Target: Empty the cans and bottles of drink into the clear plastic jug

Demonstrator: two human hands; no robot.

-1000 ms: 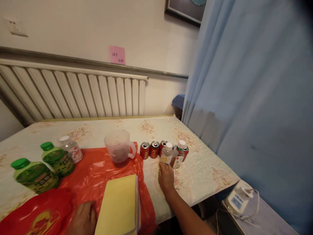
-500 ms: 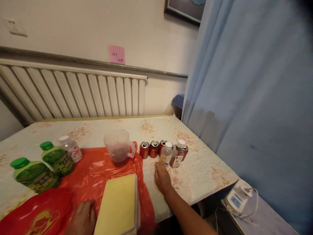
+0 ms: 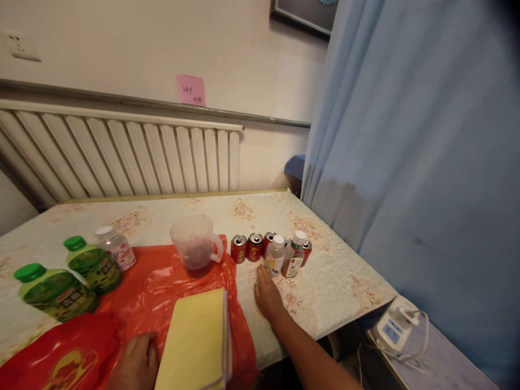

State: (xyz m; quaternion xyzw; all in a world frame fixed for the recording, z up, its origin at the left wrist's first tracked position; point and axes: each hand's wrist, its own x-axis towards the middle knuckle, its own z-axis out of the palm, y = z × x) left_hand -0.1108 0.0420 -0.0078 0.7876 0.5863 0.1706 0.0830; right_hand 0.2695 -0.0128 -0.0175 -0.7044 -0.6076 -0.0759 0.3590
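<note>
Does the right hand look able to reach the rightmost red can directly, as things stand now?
Probably not directly: a clear bottle and a brownish bottle seem to stand between the right hand and the can.

View from the wearer's head, looking forward and down across a flowered tabletop (image 3: 337, 287) to a radiator (image 3: 135, 154) and wall (image 3: 122, 43) beyond, blue curtain (image 3: 422, 135) at right; the left hand (image 3: 136, 360) and right hand (image 3: 268, 295) appear close, low in view.
</note>
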